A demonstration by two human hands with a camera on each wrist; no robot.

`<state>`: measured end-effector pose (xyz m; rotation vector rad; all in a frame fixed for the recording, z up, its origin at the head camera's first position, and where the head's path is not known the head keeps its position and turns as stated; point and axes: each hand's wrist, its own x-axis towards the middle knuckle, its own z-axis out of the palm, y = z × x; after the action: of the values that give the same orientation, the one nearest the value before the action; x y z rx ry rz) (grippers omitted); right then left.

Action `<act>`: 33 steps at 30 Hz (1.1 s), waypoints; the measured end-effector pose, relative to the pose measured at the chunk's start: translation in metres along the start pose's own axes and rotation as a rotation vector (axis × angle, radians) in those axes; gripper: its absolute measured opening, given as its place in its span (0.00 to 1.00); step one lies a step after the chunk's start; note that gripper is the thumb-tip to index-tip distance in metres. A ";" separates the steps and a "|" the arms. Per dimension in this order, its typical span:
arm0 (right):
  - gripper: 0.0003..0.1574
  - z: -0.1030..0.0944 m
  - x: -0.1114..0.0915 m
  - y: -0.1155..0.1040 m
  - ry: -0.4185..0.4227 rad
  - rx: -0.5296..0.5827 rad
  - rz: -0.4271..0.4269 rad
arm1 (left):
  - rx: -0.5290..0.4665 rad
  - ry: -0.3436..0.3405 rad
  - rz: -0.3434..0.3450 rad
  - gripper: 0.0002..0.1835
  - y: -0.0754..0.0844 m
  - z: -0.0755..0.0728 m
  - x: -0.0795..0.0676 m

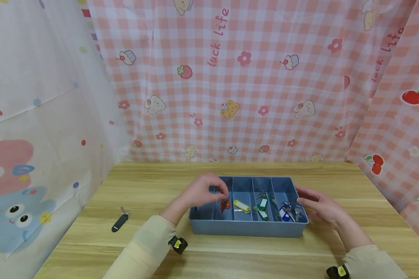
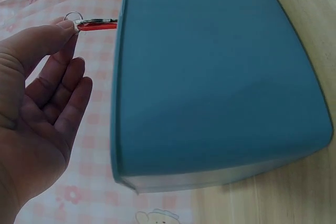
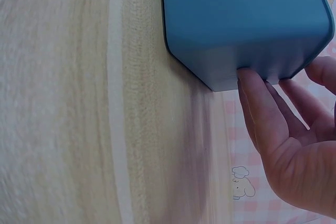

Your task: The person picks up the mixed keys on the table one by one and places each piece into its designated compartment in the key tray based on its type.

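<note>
My left hand (image 1: pixel 209 188) pinches a metal ring between thumb and fingertips, with a red key tag (image 2: pixel 100 26) and a key hanging from it. In the left wrist view, the tag's lower end disappears behind the wall of the blue divided tray (image 1: pixel 248 228). Seen from the head, the tag overlaps the second compartment from the left. My right hand (image 1: pixel 321 207) rests its fairly straight fingertips against the tray's right end wall, thumb at the rim. A yellow key tag (image 1: pixel 241 205), green key tags (image 1: pixel 263 203) and a blue key tag (image 1: pixel 284 214) lie in separate compartments.
A black key tag (image 1: pixel 120 222) with a key lies on the wooden table (image 1: pixel 255 255), left of the tray. Checked pink cloth (image 1: pixel 244 85) hangs behind the table and on the right. A white patterned cloth (image 1: pixel 52 97) hangs at the left.
</note>
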<state>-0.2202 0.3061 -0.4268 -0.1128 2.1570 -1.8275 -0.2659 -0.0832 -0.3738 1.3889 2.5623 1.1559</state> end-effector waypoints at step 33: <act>0.42 0.001 0.000 0.001 0.000 0.009 -0.013 | 0.277 0.137 0.147 0.26 -0.005 -0.008 -0.041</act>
<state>-0.2199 0.3052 -0.4280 -0.1255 2.1528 -1.8441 -0.2467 -0.1197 -0.3840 1.6311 2.8488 0.9719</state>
